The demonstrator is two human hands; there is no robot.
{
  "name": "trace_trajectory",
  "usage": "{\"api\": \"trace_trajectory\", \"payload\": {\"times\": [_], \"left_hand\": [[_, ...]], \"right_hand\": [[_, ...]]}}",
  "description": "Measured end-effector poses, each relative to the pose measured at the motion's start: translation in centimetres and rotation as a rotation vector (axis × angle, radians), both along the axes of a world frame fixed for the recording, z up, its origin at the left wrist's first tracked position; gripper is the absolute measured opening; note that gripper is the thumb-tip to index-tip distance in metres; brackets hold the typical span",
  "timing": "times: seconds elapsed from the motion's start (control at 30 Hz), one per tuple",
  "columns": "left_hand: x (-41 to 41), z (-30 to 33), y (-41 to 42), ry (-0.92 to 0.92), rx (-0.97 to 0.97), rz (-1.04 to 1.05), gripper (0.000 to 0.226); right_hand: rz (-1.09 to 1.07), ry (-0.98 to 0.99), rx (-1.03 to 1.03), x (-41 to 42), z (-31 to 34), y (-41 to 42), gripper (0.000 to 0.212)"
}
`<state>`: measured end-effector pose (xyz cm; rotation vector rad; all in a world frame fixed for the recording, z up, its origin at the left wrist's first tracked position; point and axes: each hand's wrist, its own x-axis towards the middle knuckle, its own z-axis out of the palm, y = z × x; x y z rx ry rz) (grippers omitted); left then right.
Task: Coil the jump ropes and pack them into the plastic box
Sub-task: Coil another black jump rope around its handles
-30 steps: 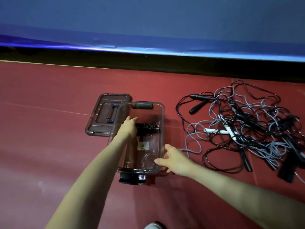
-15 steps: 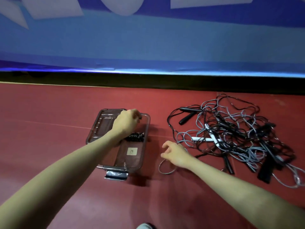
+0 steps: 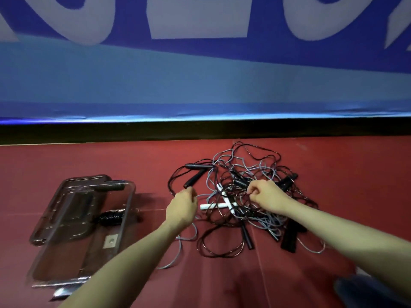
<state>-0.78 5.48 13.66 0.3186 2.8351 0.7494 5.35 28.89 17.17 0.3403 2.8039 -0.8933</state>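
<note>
Red floor (image 3: 77, 161), plastic box (image 3: 127, 210), coiled rope (image 3: 111, 216)

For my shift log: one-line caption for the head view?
Both hands reach into the tangled jump ropes beside the open plastic box.

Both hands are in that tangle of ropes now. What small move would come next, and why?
Probably lift one rope free: both the left hand and right hand are curled at the tangled pile of black and grey jump ropes, while the clear plastic box holds only one black coil.
</note>
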Motion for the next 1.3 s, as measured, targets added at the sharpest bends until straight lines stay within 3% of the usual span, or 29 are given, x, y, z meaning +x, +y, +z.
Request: {"api": "trace_trajectory", "payload": {"times": [0.17, 0.43, 0.7, 0.83, 0.93, 1.03, 1.3], "left_hand": [[0.5, -4.6, 1.0, -0.061, 0.030, -0.116, 0.017], [2.4, -8.7, 2.4, -0.195, 0.254, 0.064, 0.012], [3.3, -9.4, 1.3, -0.216, 0.268, 0.118, 0.010], [3.3, -9.8, -0.3, -0.164, 0.137, 0.037, 0.004], [3.8, -10.7, -1.0, -0.160, -0.058, -0.088, 0.015], [4.2, -11.1, -0.8, -0.230, -0.186, -0.080, 0.025], [5.1, -11.7, 0.1, -0.382, -0.257, -0.027, 0.037]], "right_hand": [[-0.122, 0.021, 0.000, 0.8, -3.4, 3.8, 0.022], [-0.018, -0.042, 0.059, 3.1, -9.2, 5.1, 0.015], [0.074, -0.233, 0.112, 4.7, -14.0, 1.8, 0.006], [0.086, -0.142, 0.192, 4.1, -13.8, 1.2, 0.022], [0.087, -0.016, 0.243, 3.6, -13.6, 1.1, 0.028], [0.069, 0.030, 0.243, 3.0, -13.4, 1.0, 0.035], [0.375, -0.077, 0.362, 2.5, -14.1, -0.2, 0.059]]}}
